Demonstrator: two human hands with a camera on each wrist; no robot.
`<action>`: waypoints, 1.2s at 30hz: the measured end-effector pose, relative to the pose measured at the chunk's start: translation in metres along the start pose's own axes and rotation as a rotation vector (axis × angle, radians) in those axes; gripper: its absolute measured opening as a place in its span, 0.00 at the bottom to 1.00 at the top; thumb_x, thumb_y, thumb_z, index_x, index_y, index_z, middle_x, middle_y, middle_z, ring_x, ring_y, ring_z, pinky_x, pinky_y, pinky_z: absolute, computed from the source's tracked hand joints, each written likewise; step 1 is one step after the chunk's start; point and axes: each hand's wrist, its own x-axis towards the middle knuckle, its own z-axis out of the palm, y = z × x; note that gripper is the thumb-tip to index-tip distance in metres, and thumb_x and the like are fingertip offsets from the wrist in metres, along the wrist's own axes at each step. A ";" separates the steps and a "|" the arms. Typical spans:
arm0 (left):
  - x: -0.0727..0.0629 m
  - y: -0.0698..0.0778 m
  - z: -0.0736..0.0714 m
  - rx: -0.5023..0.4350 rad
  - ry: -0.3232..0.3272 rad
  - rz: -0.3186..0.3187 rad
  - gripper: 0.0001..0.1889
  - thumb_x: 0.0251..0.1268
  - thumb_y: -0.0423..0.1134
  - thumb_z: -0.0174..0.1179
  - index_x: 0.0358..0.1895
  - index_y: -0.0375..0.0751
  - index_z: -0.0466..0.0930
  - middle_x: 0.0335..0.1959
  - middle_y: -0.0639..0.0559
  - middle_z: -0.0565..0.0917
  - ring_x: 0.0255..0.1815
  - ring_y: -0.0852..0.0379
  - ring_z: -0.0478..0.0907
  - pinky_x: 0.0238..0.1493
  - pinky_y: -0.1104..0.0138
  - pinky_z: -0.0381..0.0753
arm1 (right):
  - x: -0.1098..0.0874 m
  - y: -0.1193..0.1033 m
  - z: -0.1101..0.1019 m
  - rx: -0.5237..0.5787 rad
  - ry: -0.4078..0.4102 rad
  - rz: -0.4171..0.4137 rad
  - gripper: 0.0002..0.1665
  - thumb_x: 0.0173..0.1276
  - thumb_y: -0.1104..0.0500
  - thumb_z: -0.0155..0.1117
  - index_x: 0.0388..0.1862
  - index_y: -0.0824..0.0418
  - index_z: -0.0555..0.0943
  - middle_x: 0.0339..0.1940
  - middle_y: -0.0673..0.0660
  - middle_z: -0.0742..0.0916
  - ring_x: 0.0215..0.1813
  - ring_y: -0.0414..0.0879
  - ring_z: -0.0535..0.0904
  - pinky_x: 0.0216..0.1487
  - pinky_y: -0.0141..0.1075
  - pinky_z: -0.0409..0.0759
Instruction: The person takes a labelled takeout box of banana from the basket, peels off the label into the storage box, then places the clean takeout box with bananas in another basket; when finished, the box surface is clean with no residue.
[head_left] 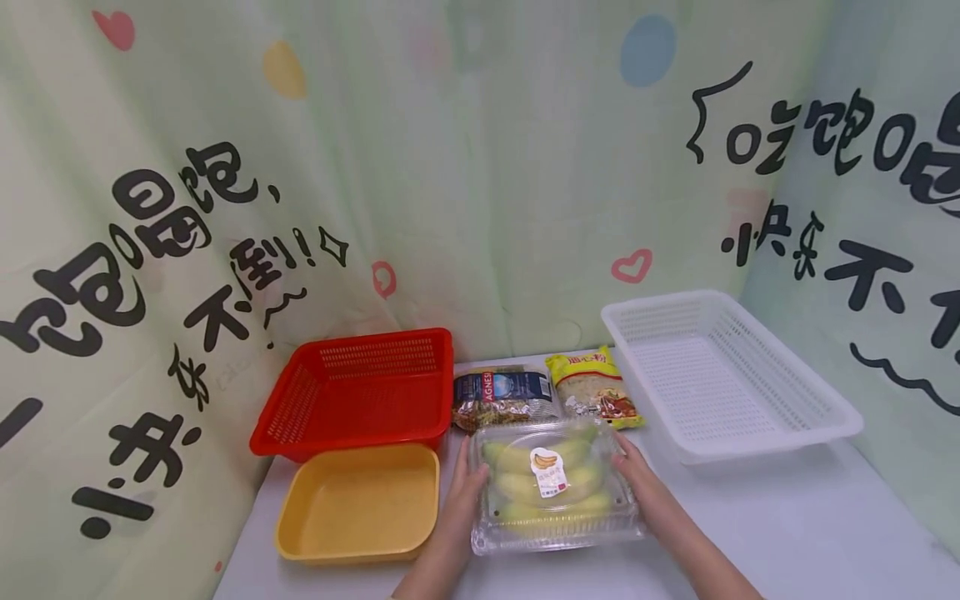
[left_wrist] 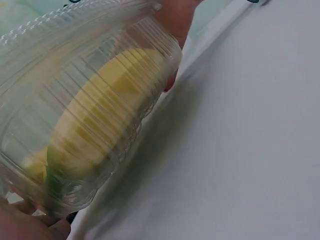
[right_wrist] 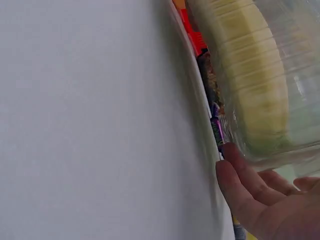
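Observation:
Between my two hands is a clear plastic clamshell box of bananas (head_left: 517, 504), with a white label (head_left: 549, 472) on its lid. The left hand (head_left: 467, 492) grips its left side and the right hand (head_left: 637, 477) grips its right side. A gap and shadow beneath the box in the left wrist view show it raised off the white table. Yellow bananas (left_wrist: 102, 107) with green ends show through the ribbed wall. In the right wrist view, fingers of the right hand (right_wrist: 272, 200) reach under the box's edge.
At the left, a red basket (head_left: 375, 408) stands behind a yellow tray (head_left: 360, 504). An AGNESI pasta bag (head_left: 504, 396) and a yellow food bag (head_left: 596, 387) lie behind the box. On the right is a white basket (head_left: 720, 392). A printed curtain (head_left: 487, 183) hangs behind.

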 end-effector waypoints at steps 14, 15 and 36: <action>0.007 -0.011 -0.016 0.128 0.042 0.047 0.38 0.72 0.44 0.49 0.81 0.47 0.43 0.82 0.38 0.42 0.81 0.36 0.38 0.78 0.39 0.38 | 0.005 0.013 -0.001 -0.269 -0.031 0.020 0.42 0.78 0.37 0.39 0.82 0.53 0.46 0.79 0.71 0.58 0.77 0.72 0.52 0.72 0.71 0.50; 0.008 -0.011 -0.017 0.133 0.045 0.042 0.38 0.72 0.43 0.49 0.81 0.47 0.44 0.82 0.38 0.43 0.81 0.36 0.38 0.77 0.38 0.38 | 0.006 0.013 -0.002 -0.273 -0.034 0.014 0.41 0.78 0.37 0.40 0.82 0.53 0.47 0.78 0.72 0.60 0.77 0.72 0.55 0.71 0.70 0.53; 0.015 -0.016 -0.020 0.049 0.037 0.094 0.38 0.72 0.46 0.51 0.81 0.54 0.45 0.83 0.46 0.40 0.82 0.40 0.32 0.78 0.39 0.34 | -0.003 -0.039 0.002 -0.737 0.121 -0.450 0.24 0.67 0.48 0.66 0.60 0.54 0.80 0.60 0.54 0.83 0.59 0.56 0.79 0.56 0.54 0.81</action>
